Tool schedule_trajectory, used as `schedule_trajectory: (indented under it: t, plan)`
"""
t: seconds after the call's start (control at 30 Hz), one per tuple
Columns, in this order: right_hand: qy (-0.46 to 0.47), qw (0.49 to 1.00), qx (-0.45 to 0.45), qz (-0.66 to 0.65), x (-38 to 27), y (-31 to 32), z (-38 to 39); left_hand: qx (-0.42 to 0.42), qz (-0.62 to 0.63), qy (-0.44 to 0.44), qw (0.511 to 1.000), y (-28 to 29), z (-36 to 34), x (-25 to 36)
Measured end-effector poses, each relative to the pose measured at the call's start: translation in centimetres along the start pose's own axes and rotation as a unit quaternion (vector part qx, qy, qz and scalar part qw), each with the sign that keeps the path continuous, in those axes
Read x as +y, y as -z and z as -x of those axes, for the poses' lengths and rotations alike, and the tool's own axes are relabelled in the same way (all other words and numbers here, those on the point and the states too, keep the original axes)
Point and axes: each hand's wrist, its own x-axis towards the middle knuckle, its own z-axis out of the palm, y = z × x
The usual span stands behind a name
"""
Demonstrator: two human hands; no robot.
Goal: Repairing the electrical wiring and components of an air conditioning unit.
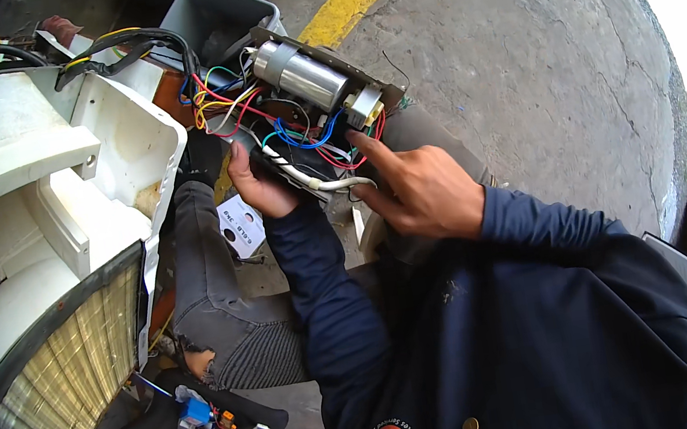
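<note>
An open electrical control box is tilted over my legs. It carries a silver cylindrical capacitor, a small boxy component and a tangle of red, blue, yellow and green wires. My left hand grips its near left edge, thumb up and the other fingers hidden underneath. My right hand is at the near right side, index finger stretched out to just below the boxy component. Its thumb is apart, close to a thick white cable along the near edge; its remaining fingers are mostly hidden.
On the left stands a white air conditioner casing with a finned coil. A black cable bundle runs from it toward the box. Behind is a grey bin. A white printed card lies between my legs. Vehicles stand far right.
</note>
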Motion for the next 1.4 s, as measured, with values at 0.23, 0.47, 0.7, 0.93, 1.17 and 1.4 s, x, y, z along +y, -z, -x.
schedule_trajectory:
  t: [0.23, 0.47, 0.7, 0.93, 1.17, 1.4]
  plan:
    - [-0.122, 0.986, -0.095, -0.067, 0.9, -2.3, -0.4, 0.067, -0.173, -0.117, 0.976, 2.1, 0.2, -0.1]
    - [-0.094, 0.978, -0.1, -0.16, 2.5, -2.0, 0.2, 0.037, -0.129, -0.09, 0.987, 0.4, 1.9, -0.5]
    - [-0.084, 0.988, -0.115, -0.057, 0.6, -1.0, -0.1, 0.017, -0.043, -0.071, 0.996, -2.7, 3.3, -1.3]
    - [-0.124, 0.984, -0.117, -0.06, 0.3, -0.7, 0.1, 0.021, 0.003, -0.056, 0.998, -4.1, 3.3, -1.8]
    - [-0.139, 0.979, -0.088, -0.123, 2.1, -2.1, -0.8, 0.098, -0.001, -0.091, 0.991, -5.5, 2.1, -1.9]
    - [-0.127, 0.982, -0.077, -0.116, 2.4, -3.2, -0.7, 0.093, 0.013, -0.074, 0.993, -5.1, 2.0, -1.9]
